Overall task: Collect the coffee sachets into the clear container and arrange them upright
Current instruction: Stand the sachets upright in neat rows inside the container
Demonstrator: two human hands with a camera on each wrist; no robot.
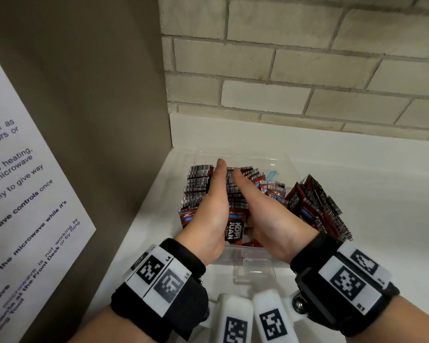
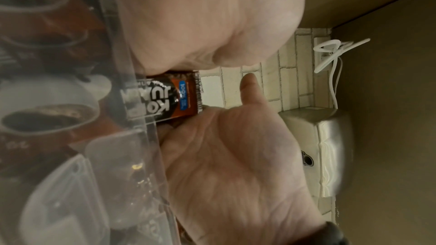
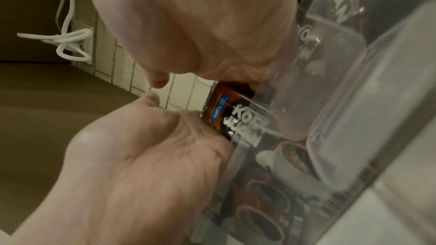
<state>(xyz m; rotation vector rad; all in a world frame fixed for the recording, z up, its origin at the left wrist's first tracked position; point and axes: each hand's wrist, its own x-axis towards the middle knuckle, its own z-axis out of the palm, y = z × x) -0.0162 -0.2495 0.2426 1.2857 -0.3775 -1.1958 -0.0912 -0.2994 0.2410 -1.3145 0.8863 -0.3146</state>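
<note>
Both hands sit inside the clear container [image 1: 248,253], pressing a row of upright sachets [image 1: 235,194] between them. Left hand [image 1: 208,206] flanks the row at 9 o'clock, right hand [image 1: 265,219] at 3 o'clock, thumbs laid over the top edges; fingers are hidden down in the pack, so the exact grasp cannot be told, though the palms look wrapped onto the row. The row's long axis runs 6 to 12 o'clock. A loose fanned stack of sachets [image 1: 317,206] leans at the container's 3 o'clock side, nearer the right hand. Sachets are thin glossy foil with crimped barcode edges; the container is hard see-through plastic on a smooth white table [image 1: 357,169].
</note>
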